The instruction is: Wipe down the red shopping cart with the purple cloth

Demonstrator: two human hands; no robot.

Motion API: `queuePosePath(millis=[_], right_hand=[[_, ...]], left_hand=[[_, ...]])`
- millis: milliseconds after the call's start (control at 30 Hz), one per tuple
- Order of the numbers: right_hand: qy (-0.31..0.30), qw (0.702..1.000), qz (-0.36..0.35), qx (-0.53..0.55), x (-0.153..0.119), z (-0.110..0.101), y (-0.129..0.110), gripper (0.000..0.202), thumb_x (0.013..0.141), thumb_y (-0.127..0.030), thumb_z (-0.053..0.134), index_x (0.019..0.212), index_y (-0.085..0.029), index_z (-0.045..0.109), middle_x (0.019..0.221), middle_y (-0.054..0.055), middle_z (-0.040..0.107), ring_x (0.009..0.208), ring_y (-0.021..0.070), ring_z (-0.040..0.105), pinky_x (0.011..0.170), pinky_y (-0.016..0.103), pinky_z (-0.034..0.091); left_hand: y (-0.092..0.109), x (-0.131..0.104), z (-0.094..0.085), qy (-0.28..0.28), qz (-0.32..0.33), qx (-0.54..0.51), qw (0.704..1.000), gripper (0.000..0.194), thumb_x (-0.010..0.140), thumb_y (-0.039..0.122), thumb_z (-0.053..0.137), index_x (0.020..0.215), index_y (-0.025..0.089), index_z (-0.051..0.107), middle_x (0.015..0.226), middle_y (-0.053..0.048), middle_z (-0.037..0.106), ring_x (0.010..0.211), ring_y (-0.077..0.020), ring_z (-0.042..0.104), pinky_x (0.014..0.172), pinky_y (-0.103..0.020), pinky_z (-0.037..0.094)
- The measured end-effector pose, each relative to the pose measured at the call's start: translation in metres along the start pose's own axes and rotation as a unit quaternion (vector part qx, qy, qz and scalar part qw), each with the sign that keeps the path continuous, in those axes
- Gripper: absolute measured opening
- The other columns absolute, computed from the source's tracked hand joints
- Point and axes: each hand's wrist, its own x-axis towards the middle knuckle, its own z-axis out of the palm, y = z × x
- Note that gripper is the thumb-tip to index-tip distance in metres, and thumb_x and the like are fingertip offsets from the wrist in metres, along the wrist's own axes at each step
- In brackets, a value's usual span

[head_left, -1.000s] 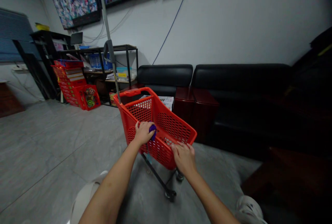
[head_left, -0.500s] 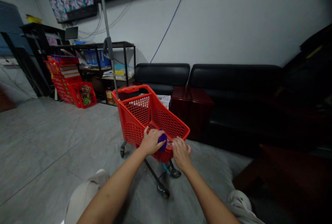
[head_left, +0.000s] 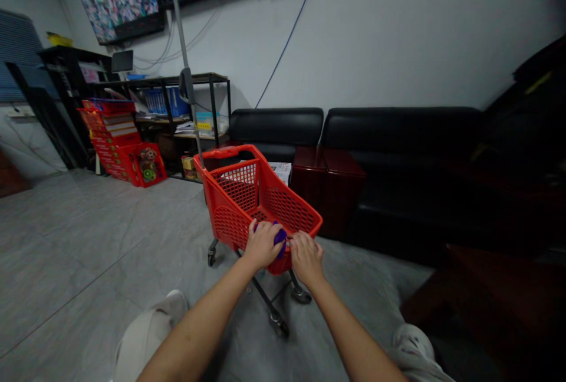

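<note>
A red plastic shopping cart (head_left: 227,226) on dark metal legs and casters stands before me, its low front end turned my way. My left hand (head_left: 264,244) is closed on a purple cloth (head_left: 280,240) at the front rim; its fingers curl over the cloth and rim. Close beside it, my right hand (head_left: 306,257) bends its fingers over the same rim, near the cloth's right edge. Whether those fingers pinch something small is hidden. The basket interior shows bare red lattice. A grey pole (head_left: 181,28) rises from the cart's handle end.
Black sofas (head_left: 398,140) with dark red wooden armrests (head_left: 329,164) line the wall behind the cart. Shelving (head_left: 212,78) and stacked red boxes (head_left: 110,140) stand at the back left. A dark red wooden piece (head_left: 460,287) sits at the right. My shoes flank the cart.
My right hand has shifted slightly left, closer to my left hand and the purple cloth. A light blue strip hanging below the front rim is now mostly out of sight.
</note>
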Motion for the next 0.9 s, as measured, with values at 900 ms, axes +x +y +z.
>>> queuePosePath(millis=[900], right_hand=[[-0.096,0.993,-0.034,0.063,0.019,-0.027,-0.033,0.045,0.102,-0.045,0.025,0.131,-0.03,0.056,0.131,0.005,0.061,0.122,0.0204,0.048,0.109,0.044,0.023]], left_hand=[[-0.077,-0.01,-0.036,-0.016,-0.07,-0.003,0.997,0.034,0.086,0.031,0.057,0.12,0.034,0.057,0.127,0.0,0.062,0.129,-0.0237,0.045,0.117,-0.058,0.007]])
